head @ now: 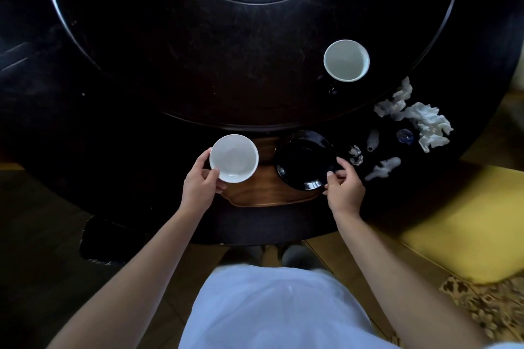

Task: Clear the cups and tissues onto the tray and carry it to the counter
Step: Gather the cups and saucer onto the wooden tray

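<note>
A brown wooden tray (263,190) lies at the near edge of the dark round table (141,136). My left hand (200,178) grips a white cup (234,157) by its rim over the tray's left end. My right hand (344,184) holds the near right edge of a black saucer (304,160) that rests on the tray's right end. A second white cup (346,60) stands upright farther back on the right. Crumpled white tissues (422,122) lie near the table's right edge, and a smaller tissue piece (382,168) lies closer to me.
A raised dark turntable (249,37) fills the middle of the table. Small items sit right of the saucer: a foil wrapper (355,154), a small white piece (373,140), a blue wrapper (405,136). Yellow seat cushions (465,224) stand at the right.
</note>
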A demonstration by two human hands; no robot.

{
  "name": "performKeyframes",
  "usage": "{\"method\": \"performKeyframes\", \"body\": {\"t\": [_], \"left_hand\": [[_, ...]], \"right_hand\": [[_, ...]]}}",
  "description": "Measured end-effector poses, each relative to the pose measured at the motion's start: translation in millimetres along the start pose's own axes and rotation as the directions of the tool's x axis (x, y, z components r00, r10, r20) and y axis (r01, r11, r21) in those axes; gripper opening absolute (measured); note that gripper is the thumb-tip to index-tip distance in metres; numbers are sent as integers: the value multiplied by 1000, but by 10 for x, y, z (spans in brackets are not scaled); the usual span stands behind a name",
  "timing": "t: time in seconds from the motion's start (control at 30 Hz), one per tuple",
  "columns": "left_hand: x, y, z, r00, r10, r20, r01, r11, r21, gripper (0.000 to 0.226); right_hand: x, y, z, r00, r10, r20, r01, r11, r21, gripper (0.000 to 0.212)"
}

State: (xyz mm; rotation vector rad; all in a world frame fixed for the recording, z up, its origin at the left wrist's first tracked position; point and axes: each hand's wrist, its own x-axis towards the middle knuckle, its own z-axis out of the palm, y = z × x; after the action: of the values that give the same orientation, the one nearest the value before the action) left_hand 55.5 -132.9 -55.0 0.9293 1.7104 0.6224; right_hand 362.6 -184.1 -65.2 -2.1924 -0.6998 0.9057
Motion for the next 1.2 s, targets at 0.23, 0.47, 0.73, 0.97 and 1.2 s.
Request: {"method": "performKeyframes", "body": {"t": [0.23, 0.47, 0.73, 0.97, 1.2], "left_hand": [[4, 3, -2, 1000, -17, 9, 17, 1000, -19, 54], [0, 42, -76, 993, -69, 93, 73, 997, -37, 57], [204, 542, -387, 957, 278, -80, -217, 875, 433, 40], [975, 1154, 214, 772, 612, 172, -542, 493, 681, 48], [1558, 1261, 502, 743, 525, 415, -570, 172, 804, 62]], "right_hand": [[199, -112, -13, 998, 52, -23, -53, 997, -49, 29], [204, -131, -35, 998, 55, -4, -55, 998, -41, 25], [536, -882, -209, 994, -110, -5, 110, 992, 61, 29], [965, -1367, -33, 990, 20, 143, -49, 978, 204, 21], [1026, -1357, 60, 981, 42, 192, -108, 931, 348, 18]]}}
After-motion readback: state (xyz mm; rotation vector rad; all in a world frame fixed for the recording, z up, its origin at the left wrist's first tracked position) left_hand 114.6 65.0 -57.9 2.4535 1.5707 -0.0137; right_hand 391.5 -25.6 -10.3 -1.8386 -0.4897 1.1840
